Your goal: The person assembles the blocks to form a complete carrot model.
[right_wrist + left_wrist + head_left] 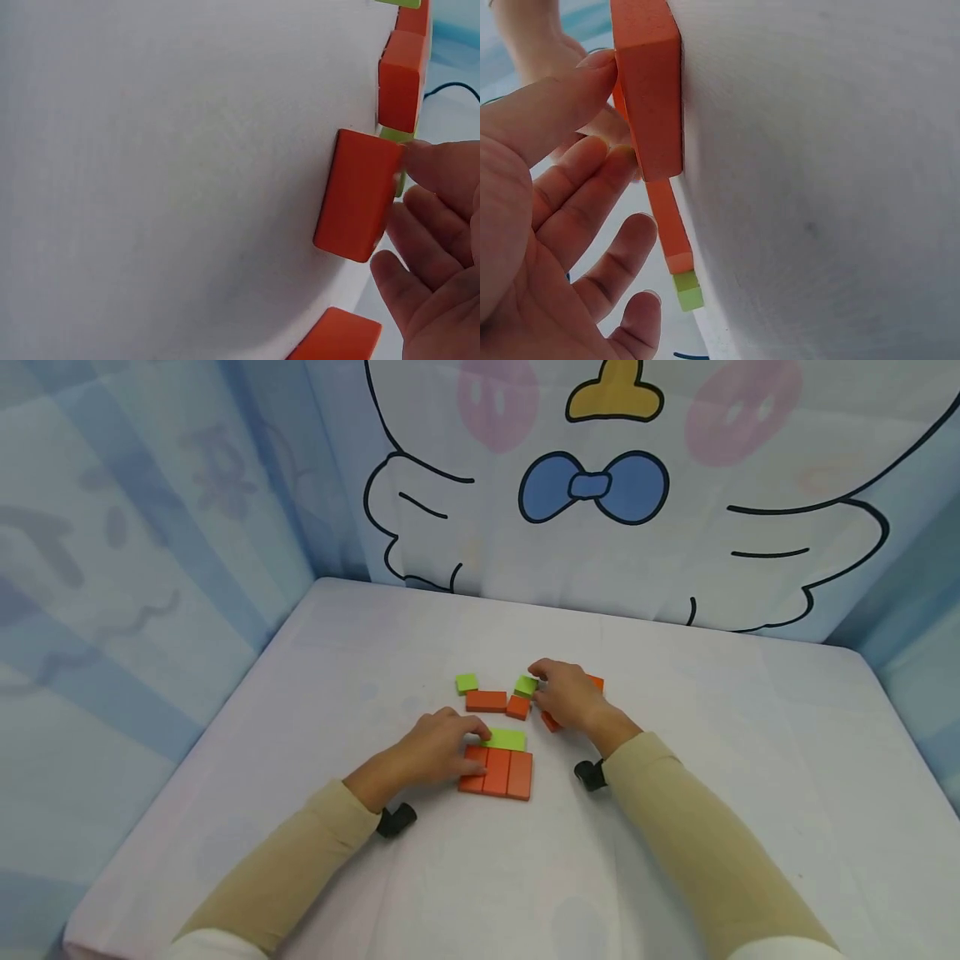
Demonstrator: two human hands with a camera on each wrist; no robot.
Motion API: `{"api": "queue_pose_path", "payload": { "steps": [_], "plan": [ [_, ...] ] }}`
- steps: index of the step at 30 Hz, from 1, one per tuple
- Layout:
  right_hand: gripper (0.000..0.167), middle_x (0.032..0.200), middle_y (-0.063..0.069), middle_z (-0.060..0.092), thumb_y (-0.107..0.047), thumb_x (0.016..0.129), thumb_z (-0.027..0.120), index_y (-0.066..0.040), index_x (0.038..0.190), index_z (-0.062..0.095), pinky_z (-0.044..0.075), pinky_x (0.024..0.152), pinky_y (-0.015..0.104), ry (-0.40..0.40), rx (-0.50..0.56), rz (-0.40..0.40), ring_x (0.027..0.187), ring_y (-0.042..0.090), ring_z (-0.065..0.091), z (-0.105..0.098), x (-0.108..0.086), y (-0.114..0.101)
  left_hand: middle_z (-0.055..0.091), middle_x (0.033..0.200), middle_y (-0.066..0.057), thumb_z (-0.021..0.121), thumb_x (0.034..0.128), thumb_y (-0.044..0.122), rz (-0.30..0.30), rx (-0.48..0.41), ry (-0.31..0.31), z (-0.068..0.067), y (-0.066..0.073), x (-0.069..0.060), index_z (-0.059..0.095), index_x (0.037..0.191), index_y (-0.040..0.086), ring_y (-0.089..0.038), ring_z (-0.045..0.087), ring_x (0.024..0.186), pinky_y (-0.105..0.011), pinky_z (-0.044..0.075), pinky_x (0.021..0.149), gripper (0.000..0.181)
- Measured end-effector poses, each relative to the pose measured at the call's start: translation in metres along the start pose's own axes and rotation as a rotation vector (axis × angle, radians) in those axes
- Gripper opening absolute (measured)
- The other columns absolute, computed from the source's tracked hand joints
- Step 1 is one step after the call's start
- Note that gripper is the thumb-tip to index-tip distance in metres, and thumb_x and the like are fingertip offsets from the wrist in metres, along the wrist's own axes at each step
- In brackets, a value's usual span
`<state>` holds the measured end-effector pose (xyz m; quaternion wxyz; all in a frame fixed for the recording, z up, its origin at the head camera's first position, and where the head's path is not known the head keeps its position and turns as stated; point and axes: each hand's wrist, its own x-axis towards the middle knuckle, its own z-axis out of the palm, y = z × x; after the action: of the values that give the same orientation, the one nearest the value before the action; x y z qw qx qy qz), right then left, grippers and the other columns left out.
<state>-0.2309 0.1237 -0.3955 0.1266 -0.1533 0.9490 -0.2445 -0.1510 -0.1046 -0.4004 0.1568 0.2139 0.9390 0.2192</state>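
In the head view three orange blocks lie side by side on the white table, with a green rectangular block along their far edge. My left hand rests at the left of this group, thumb on the leftmost orange block and forefinger at the green one. The left wrist view shows the thumb touching an orange block, other fingers spread loosely. Farther back, my right hand has thumb and forefinger at two sides of a small green block, seemingly pinching it. The right wrist view partly hides that contact.
Beside that small block lie a small orange block, a longer orange block and another small green block. More orange blocks are partly hidden by the right hand. A patterned curtain hangs behind the table.
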Motion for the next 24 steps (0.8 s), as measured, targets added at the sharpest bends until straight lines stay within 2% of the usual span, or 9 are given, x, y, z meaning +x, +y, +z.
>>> {"api": "queue_pose_path", "payload": {
  "steps": [9, 14, 18, 24],
  "plan": [
    [0.044, 0.136, 0.018, 0.057, -0.012, 0.099, 0.059, -0.001, 0.141, 0.051, 0.039, 0.108, 0.047, 0.020, -0.001, 0.032, 0.122, 0.033, 0.053, 0.004, 0.003, -0.002, 0.064, 0.118, 0.003, 0.081, 0.0864, 0.031, 0.020, -0.005, 0.010, -0.001, 0.000, -0.001, 0.067, 0.121, 0.019, -0.021, 0.052, 0.110, -0.039, 0.044, 0.091, 0.039],
    [0.045, 0.139, 0.017, 0.056, -0.014, 0.099, 0.059, -0.001, 0.142, 0.051, 0.038, 0.108, 0.047, 0.053, 0.009, 0.036, 0.124, 0.033, 0.051, 0.004, 0.000, -0.003, 0.063, 0.117, 0.003, 0.081, 0.0864, 0.032, 0.015, -0.003, 0.006, -0.001, 0.000, 0.000, 0.067, 0.121, 0.020, -0.021, 0.052, 0.109, -0.039, 0.044, 0.090, 0.039],
    [0.044, 0.136, 0.018, 0.057, -0.014, 0.098, 0.060, -0.001, 0.140, 0.053, 0.041, 0.106, 0.047, 0.084, 0.035, 0.011, 0.124, 0.033, 0.052, 0.001, -0.010, -0.004, 0.063, 0.116, 0.003, 0.081, 0.0864, 0.032, 0.010, 0.000, 0.002, 0.000, -0.001, 0.000, 0.067, 0.122, 0.020, -0.021, 0.052, 0.109, -0.039, 0.044, 0.090, 0.040],
    [0.042, 0.126, 0.016, 0.063, -0.012, 0.095, 0.064, 0.000, 0.135, 0.057, 0.049, 0.096, 0.044, 0.074, 0.046, -0.043, 0.116, 0.032, 0.058, -0.005, -0.035, -0.004, 0.063, 0.117, 0.002, 0.081, 0.0864, 0.032, 0.010, 0.002, 0.005, 0.001, -0.001, 0.000, 0.067, 0.122, 0.020, -0.023, 0.051, 0.111, -0.040, 0.044, 0.090, 0.040]
  ]
}}
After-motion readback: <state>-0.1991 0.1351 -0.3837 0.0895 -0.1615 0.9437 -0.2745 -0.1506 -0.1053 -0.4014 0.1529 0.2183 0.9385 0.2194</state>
